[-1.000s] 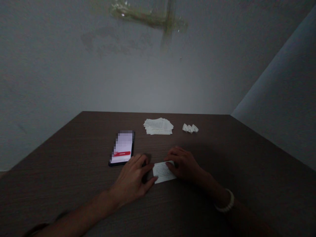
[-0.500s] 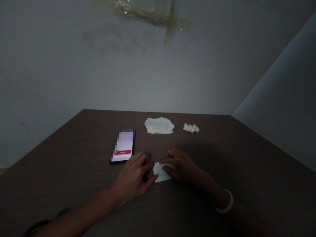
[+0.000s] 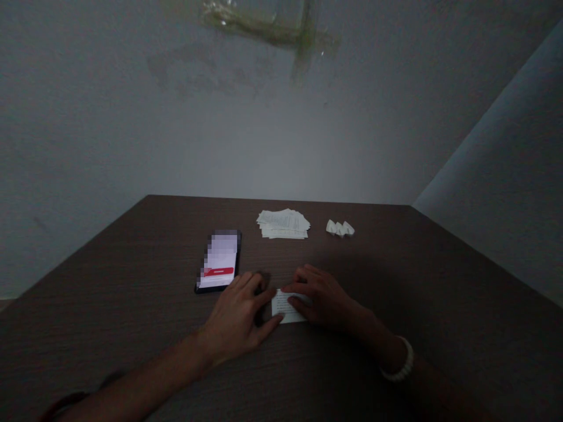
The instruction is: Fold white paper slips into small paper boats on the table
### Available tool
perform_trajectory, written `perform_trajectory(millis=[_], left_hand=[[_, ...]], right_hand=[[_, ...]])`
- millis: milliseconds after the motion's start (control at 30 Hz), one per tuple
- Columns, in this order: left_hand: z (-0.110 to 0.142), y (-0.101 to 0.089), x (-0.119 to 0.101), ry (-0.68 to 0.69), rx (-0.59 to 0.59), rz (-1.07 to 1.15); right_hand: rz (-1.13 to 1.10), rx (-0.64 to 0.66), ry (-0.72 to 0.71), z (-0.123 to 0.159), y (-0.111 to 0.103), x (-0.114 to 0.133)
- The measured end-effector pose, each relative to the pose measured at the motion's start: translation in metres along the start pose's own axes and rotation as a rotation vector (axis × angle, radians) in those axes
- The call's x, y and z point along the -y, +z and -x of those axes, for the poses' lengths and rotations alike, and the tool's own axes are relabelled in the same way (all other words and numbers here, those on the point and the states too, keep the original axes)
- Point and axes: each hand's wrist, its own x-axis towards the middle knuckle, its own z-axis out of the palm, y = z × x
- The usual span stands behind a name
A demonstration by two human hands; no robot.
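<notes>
A small piece of printed paper (image 3: 282,309) lies on the dark table between my two hands. Its left edge is held by my left hand (image 3: 236,313), with the index fingertip at the upper corner and the thumb at the lower one. My right hand (image 3: 324,298) covers the paper's right part. That hand's index finger runs along the top edge and its thumb rests on the printed face, the two tips close together. Whether the paper is creased under the right hand is hidden.
A phone (image 3: 219,261) with a lit screen lies just beyond my left hand. Farther back sits a pile of printed paper slips (image 3: 284,224), with several small folded white paper pieces (image 3: 340,228) to its right. The wooden table (image 3: 145,281) meets a grey wall (image 3: 281,140).
My right hand's index finger and thumb have slid left across the paper, covering more of it. My left hand has stayed at the left edge. The view has shifted slightly.
</notes>
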Motion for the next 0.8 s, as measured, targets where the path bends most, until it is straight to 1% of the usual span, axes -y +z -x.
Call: perform_trajectory(millis=[133,267,600,800], left_hand=[[0.0,0.001,0.001,0.003,-0.027,-0.002],[0.001,0.003,0.001,0.008,-0.06,-0.011],[-0.002,-0.003,-0.001,0.0,0.026,-0.079],[-0.002,-0.004,-0.002,0.006,0.031,-0.062]], right_hand=[[0.061,0.028,-0.043,-0.002,-0.001,0.003],[0.086,0.06,-0.049,-0.003,-0.003,0.005],[0.105,0.067,-0.045,-0.005,-0.005,0.006],[0.042,0.047,-0.019,0.001,-0.012,-0.006]])
